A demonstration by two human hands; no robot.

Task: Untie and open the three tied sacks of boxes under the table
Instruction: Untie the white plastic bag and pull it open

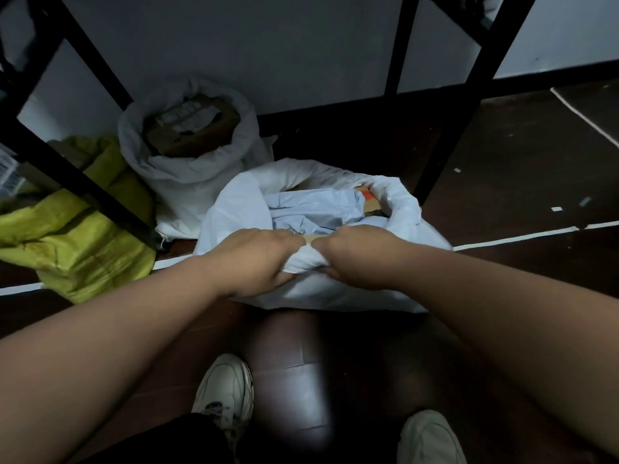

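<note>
Head: open sack [234, 209], boxes [370, 204] inside

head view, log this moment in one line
left hand: grips near sack rim | right hand: grips same rim | near sack: open | rear sack: open | green sack: open

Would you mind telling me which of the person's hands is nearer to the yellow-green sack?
Left. The left hand grips the near rim of the front white sack on the side facing the yellow-green sack; the right hand grips the same rim farther from it.
</note>
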